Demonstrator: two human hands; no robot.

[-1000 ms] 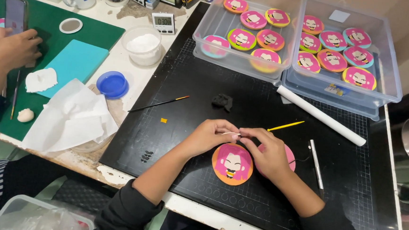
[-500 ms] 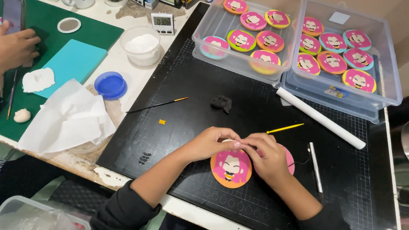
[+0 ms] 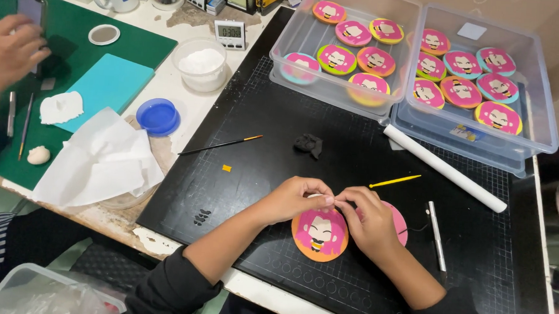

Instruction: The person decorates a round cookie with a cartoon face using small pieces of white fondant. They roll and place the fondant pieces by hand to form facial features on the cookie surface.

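black cutting mat (image 3: 279, 170): work surface | orange disc with pink-haired figure (image 3: 318, 236): flat on mat, near front edge | left hand (image 3: 293, 200): fingers pinched at disc's top edge | right hand (image 3: 369, 221): fingertips pinched, meeting left, resting over disc | yellow tool (image 3: 394, 181): just beyond hands

A single head camera looks steeply down, fairly near, onto the hands (image 3: 337, 212) at the black mat (image 3: 278, 176).

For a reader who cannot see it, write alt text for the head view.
Left hand and right hand meet fingertip to fingertip over an orange disc with a pink-haired figure on a black cutting mat. Behind, two clear plastic tubs hold similar discs.
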